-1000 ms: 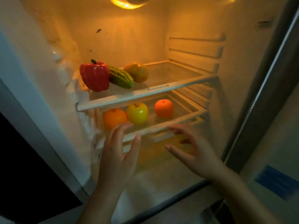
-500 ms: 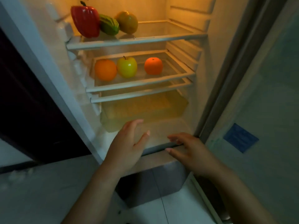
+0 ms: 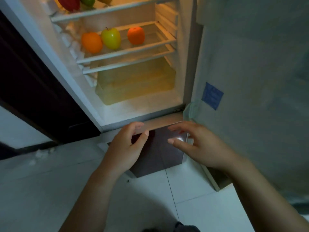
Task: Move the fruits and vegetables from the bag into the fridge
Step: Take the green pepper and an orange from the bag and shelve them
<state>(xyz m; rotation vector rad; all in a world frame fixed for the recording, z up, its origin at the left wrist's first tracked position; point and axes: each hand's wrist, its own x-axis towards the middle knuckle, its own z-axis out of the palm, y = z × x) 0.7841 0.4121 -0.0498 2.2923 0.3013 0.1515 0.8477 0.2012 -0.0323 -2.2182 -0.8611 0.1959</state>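
Observation:
The fridge stands open, lit from inside. On its middle shelf [image 3: 127, 53] lie an orange [image 3: 91, 42], a yellow-green apple [image 3: 111, 38] and a second orange [image 3: 136, 35]. A red pepper [image 3: 69, 3] and a green vegetable [image 3: 87, 0] show partly on the upper shelf at the top edge. My left hand [image 3: 127, 146] and my right hand [image 3: 197, 144] hover below the fridge's bottom sill [image 3: 142, 121], fingers relaxed, holding nothing. No bag is clearly in view.
The open fridge door [image 3: 250, 97] with a blue sticker [image 3: 212, 95] fills the right side. A pale crisper drawer [image 3: 137, 82] sits under the shelves. A dark cabinet [image 3: 33, 84] stands at left. White floor tiles [image 3: 50, 190] lie below, with a dark object [image 3: 180, 227] at the bottom edge.
The view has tilted downward and both hands have drawn back out of the fridge, from in front of the shelves to below its bottom sill. The fruits on the shelves have not moved.

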